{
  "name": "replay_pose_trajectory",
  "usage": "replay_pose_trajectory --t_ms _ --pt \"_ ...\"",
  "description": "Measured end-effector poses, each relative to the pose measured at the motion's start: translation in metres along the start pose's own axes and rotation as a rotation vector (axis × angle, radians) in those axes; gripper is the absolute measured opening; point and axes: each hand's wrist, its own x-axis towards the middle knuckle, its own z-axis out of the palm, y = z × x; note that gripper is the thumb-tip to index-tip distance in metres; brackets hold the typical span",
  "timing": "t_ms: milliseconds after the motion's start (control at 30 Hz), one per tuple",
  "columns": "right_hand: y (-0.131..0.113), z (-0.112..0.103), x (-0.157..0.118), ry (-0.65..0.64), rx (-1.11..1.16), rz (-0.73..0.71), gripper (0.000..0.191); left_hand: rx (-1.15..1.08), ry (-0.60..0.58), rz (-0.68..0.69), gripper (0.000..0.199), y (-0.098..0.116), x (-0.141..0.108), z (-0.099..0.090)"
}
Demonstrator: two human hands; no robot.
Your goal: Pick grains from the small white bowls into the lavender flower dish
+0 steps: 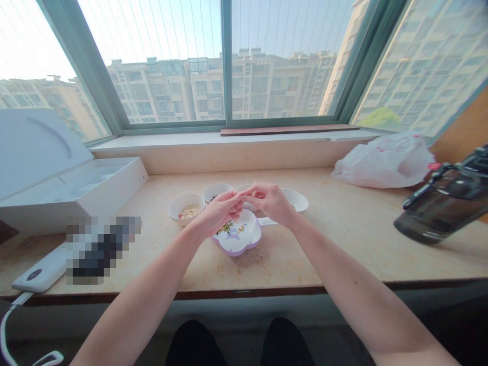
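Observation:
Above a purple-edged, flower-shaped plate (247, 235) my left hand (223, 211) and my right hand (267, 199) meet at the fingertips. Both hands have their fingers pressed together; anything between them is too small to make out. On the plate lie small green and yellow bits beside a printed cartoon figure. A white bowl (176, 208) with pale flakes and a reddish piece stands left of my left hand. Behind the hands is a second bowl (211, 190) with dark bits. A third bowl (246, 187) is mostly hidden. At the right, a white dish (300, 200) is partly covered by my right hand.
An open white box (114, 188) stands at the left, with a white power bank (41, 269) and cable nearer the front edge. A plastic bag (385, 161) and a dark jug (444, 203) are at the right. The window rises behind the counter (358, 244).

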Motion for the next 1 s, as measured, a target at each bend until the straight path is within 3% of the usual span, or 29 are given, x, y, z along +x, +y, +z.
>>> replay_pose_trajectory --t_ms 233,400,500,600,833,1000 --pt "-0.002 -0.004 0.001 -0.01 0.038 0.008 0.028 0.288 0.03 0.026 0.034 -0.001 0.001 -0.001" --pt "-0.007 -0.006 0.001 -0.01 0.037 0.025 0.028 0.777 0.04 0.099 0.026 -0.008 0.002 -0.005" --pt "-0.007 -0.008 0.002 0.02 0.014 0.017 0.028 1.157 -0.07 0.176 0.022 -0.011 0.002 -0.008" --pt "-0.004 -0.013 0.003 0.067 -0.013 0.001 0.027 1.394 -0.205 0.172 0.021 -0.011 0.002 -0.011" --pt "0.004 -0.038 0.01 0.366 -0.406 0.01 0.018 1.443 -0.26 0.1 0.017 -0.012 0.002 -0.014" --pt "0.008 -0.055 0.011 0.408 -0.691 0.169 0.021 1.448 -0.276 0.088 0.017 -0.01 0.002 -0.012"
